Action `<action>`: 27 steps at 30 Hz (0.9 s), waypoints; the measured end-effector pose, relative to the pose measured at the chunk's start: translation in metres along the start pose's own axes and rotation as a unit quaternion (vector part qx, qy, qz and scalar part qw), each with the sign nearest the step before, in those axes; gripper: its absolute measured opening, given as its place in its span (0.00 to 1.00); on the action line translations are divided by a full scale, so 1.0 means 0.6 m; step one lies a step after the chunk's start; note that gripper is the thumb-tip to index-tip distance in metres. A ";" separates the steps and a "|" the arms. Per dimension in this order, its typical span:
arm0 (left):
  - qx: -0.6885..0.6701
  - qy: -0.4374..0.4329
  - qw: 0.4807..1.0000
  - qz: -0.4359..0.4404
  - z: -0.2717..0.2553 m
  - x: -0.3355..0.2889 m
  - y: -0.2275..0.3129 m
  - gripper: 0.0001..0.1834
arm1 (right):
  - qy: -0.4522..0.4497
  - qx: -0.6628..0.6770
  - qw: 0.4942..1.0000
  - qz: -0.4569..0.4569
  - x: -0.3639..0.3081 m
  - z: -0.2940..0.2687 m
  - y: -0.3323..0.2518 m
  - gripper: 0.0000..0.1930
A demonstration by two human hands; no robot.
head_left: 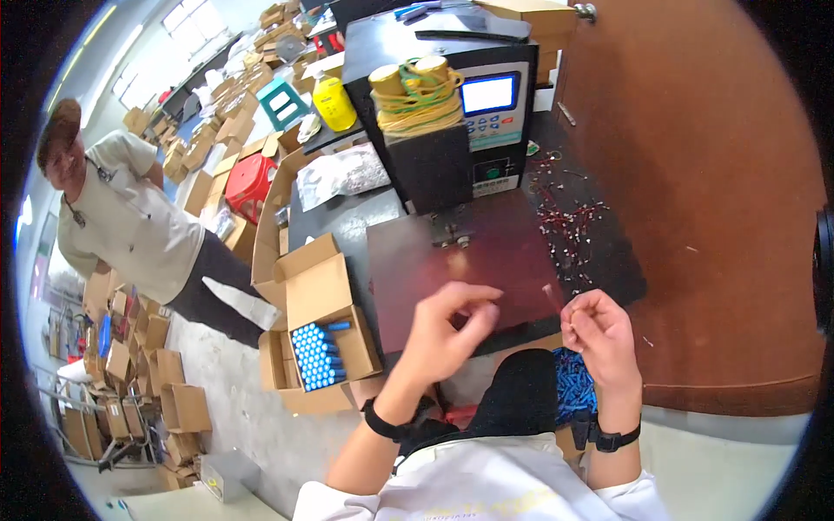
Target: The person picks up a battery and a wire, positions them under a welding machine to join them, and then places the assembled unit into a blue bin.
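Observation:
My left hand (447,328) hovers over the near part of a dark red work mat (400,286). Its thumb and index finger are bent toward each other with a small gap, and nothing shows between them. To the right, by the mat's near right corner, my right hand (601,330) is closed in a pinch. From its fingertips sticks a thin red wire (553,300), blurred. Ahead of both hands stands a black benchtop machine (430,165) with a lit screen. Its two small metal tips (456,241) are low over the mat.
Loose red wires (569,217) lie right of the machine. An open carton (360,347) at left holds blue cylindrical cells (317,360); more blue pieces (573,382) fill a container below my right hand. A person (139,208) stands at left. A brown door (695,200) is at right.

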State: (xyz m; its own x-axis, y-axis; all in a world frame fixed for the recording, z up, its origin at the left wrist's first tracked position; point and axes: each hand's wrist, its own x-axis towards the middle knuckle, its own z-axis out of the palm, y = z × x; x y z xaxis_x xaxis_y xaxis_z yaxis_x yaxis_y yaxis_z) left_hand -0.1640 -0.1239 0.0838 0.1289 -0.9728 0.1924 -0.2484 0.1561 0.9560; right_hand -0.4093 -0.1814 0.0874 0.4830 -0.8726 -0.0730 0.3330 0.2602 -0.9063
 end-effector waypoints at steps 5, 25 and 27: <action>-0.139 -0.039 0.987 -0.067 0.017 -0.039 0.031 0.13 | -0.045 -0.038 0.998 0.030 -0.002 0.051 0.026 0.06; -0.291 0.119 0.945 -0.095 0.043 -0.113 -0.003 0.09 | 0.060 -0.146 0.980 -0.122 -0.007 0.128 0.094 0.04; -0.294 0.128 0.942 -0.103 0.035 -0.118 -0.008 0.10 | 0.061 -0.212 0.962 -0.159 -0.002 0.128 0.100 0.05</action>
State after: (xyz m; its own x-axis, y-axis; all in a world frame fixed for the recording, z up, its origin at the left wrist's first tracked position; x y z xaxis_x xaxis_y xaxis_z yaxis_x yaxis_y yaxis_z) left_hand -0.1923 -0.0596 0.0612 0.3616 -0.9317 -0.0352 0.3715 0.1094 0.9220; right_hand -0.3278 -0.1330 0.0647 0.3038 -0.9293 0.2102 0.0753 -0.1965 -0.9776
